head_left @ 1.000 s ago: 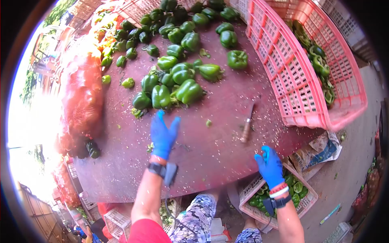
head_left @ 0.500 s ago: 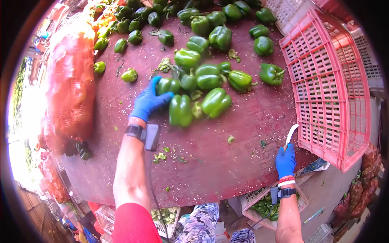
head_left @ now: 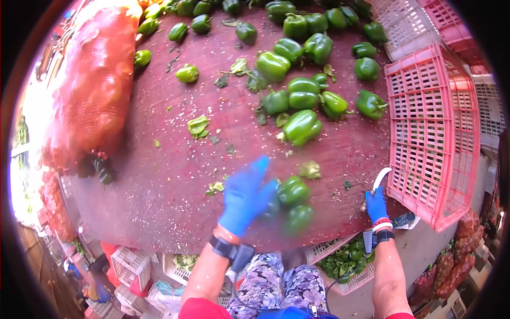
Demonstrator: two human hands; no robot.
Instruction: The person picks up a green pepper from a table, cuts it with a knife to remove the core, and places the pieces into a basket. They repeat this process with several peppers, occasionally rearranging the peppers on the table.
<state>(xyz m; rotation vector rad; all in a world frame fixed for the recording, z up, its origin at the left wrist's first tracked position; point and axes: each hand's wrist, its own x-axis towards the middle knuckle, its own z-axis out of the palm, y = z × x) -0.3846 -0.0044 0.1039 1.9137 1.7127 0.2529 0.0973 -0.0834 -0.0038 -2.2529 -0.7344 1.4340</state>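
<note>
My left hand (head_left: 244, 196), in a blue glove, is over the near part of the red table (head_left: 159, 212). Its fingers are spread, beside blurred green peppers (head_left: 294, 191) that lie against its right side. In my right hand (head_left: 376, 204), also gloved in blue, is a small knife with a curved pale blade (head_left: 381, 178), held at the table's right edge. Beyond the hands, more green peppers (head_left: 302, 127) lie loosely grouped, with a larger pile at the far edge. Leafy scraps (head_left: 198, 127) and pale seeds are scattered on the tabletop.
A pink plastic crate (head_left: 419, 133) leans on its side at the table's right. A full red mesh sack (head_left: 95, 90) lies along the left. Below the near edge, a crate of green peppers (head_left: 345, 260) stands by the person's legs. Mesh sacks (head_left: 454, 266) lie at lower right.
My left hand has moved toward the near edge, and several peppers have come nearer with it. My right hand still holds the knife. The view has shifted slightly.
</note>
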